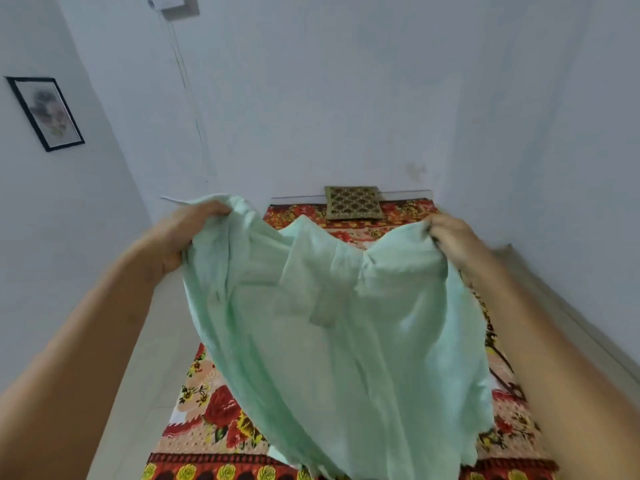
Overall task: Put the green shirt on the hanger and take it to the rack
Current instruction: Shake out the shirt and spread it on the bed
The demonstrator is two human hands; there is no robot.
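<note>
No readable labels. Left hand (pixel 176 237) and right hand (pixel 453 240) both grip green shirt (pixel 332 323), held over floral bed (pixel 214 410); cushion (pixel 353 202) behind.

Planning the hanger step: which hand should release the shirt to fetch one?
Right, probably. The left hand grips a thick bunch of the shirt and could hold it alone; the right hand pinches only an edge. No hanger shows.

green shirt (pixel 332 327): thin matt cloth, creased | bedspread (pixel 221 417): printed cloth, perhaps plush | wall (pixel 346 98): matt paint
</note>
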